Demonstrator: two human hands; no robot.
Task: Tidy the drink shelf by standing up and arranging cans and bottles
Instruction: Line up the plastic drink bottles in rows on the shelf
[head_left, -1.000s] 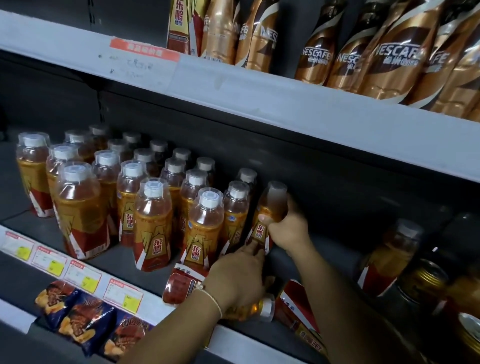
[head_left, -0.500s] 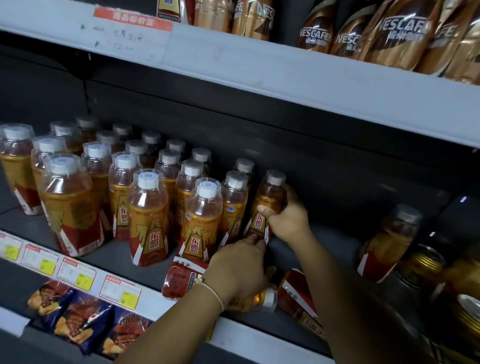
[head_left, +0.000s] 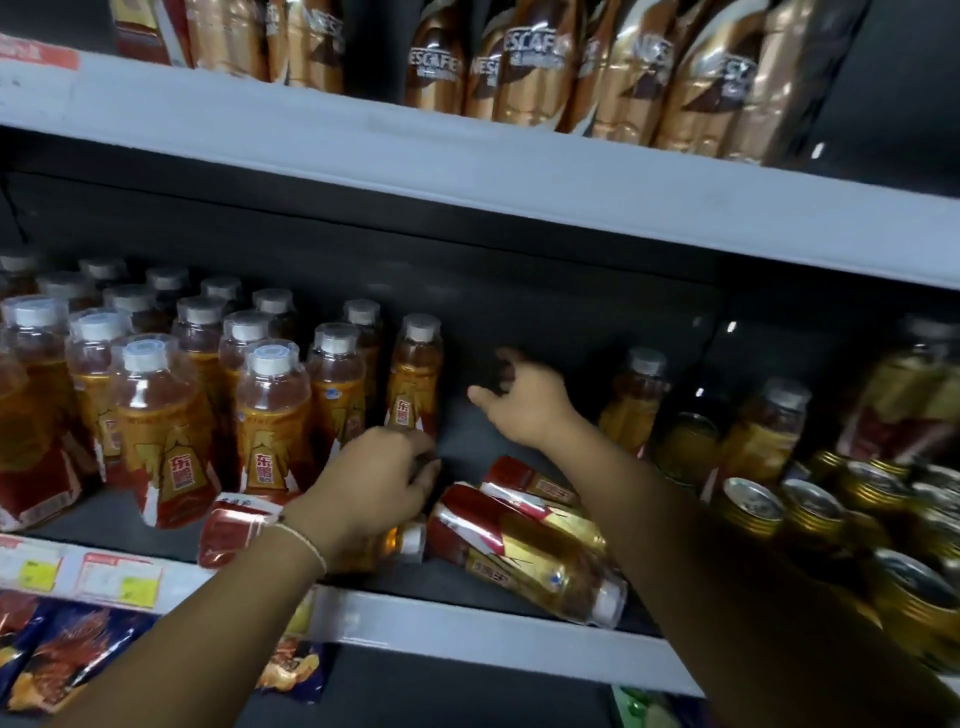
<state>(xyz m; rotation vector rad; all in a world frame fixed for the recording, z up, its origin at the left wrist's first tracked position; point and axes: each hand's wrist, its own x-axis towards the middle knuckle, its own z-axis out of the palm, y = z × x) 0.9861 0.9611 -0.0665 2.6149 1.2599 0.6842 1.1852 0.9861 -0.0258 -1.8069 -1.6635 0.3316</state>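
The left hand (head_left: 382, 480) is curled low around the bottom of a standing bottle (head_left: 415, 376), right at the end of the row. The right hand (head_left: 524, 405) is in the air beside that bottle with its fingers loose and spread, holding nothing. Under the hands, three bottles lie on their sides on the shelf (head_left: 467, 621): one (head_left: 244, 530) under the left wrist and two (head_left: 524, 545) under the right arm. Gold cans (head_left: 753, 506) stand to the right.

Standing bottles (head_left: 270, 395) fill the shelf (head_left: 467, 623) left; 3 fallen bottles (head_left: 524, 540) lie front-centre; cans (head_left: 810, 514) right.
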